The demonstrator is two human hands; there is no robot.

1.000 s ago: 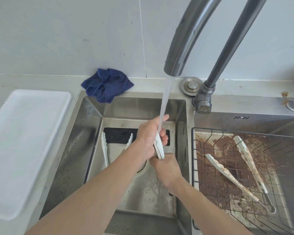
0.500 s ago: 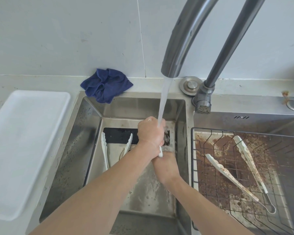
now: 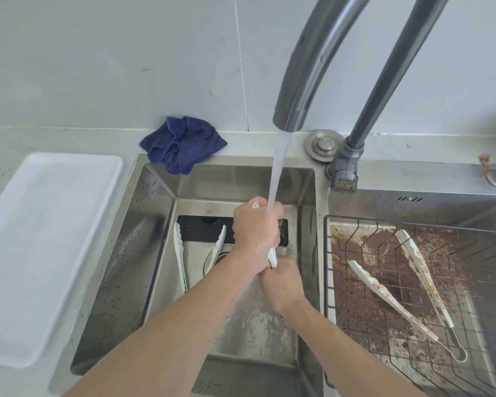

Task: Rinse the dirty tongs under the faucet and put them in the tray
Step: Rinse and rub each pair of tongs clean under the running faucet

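Tongs [image 3: 272,257] upright under faucet [image 3: 291,110] (tips away); both hands' fingers curl round them.

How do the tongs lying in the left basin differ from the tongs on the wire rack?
The tongs in the left basin look clean and white; the tongs on the wire rack are smeared with brown grime. The basin pair lies on the steel sink floor, tips toward the wall, partly hidden by the left arm; the rack pair rests in full view on a dirty wire rack, its tips also pointing toward the wall. Both are white and spread open.
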